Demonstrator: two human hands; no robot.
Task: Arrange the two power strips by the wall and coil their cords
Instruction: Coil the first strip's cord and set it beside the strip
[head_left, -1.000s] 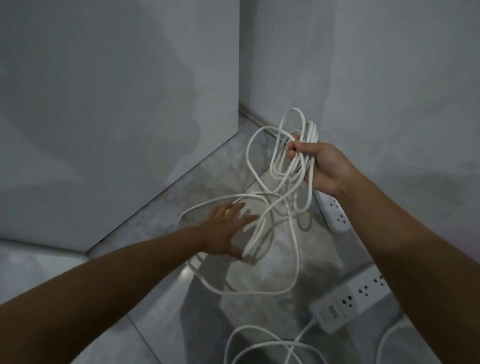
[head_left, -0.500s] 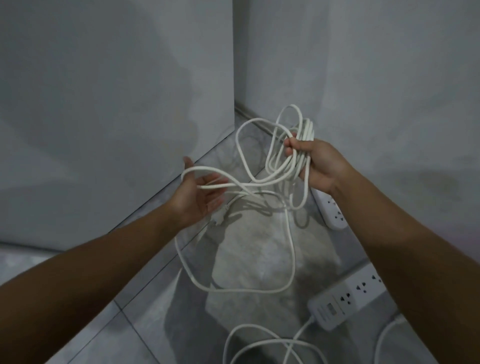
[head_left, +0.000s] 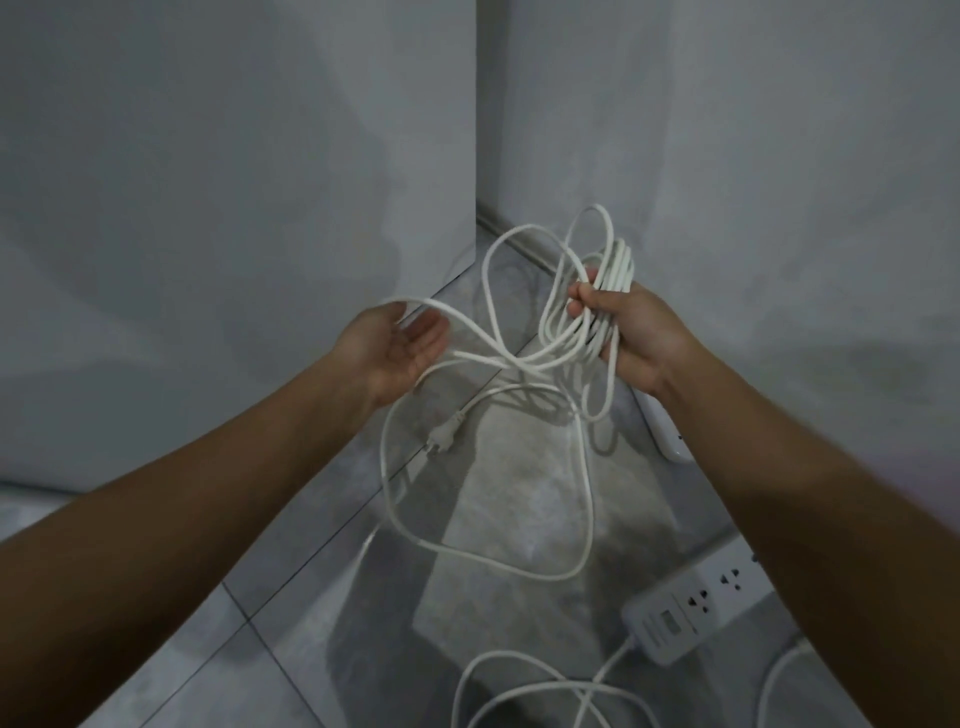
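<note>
My right hand (head_left: 636, 332) grips a bundle of white cord loops (head_left: 605, 291) held up in front of the wall corner. My left hand (head_left: 397, 345) is palm up with fingers apart, and a strand of the same cord (head_left: 467, 325) lies across its palm. A long loop hangs below, and the cord's plug (head_left: 441, 440) dangles in the air. One white power strip (head_left: 667, 434) lies by the right wall, mostly hidden behind my right forearm. A second power strip (head_left: 691, 610) lies on the floor at lower right, its cord (head_left: 545, 691) loose on the tiles.
Grey walls meet in a corner (head_left: 477, 208) straight ahead. The floor is grey tile (head_left: 291, 623). Another bit of white cord (head_left: 774, 686) curves at the bottom right edge.
My left hand rose from the hanging cord, turned palm up and lifted a strand higher toward the bundle. The plug came up off the floor. My right hand stayed nearly in place.
</note>
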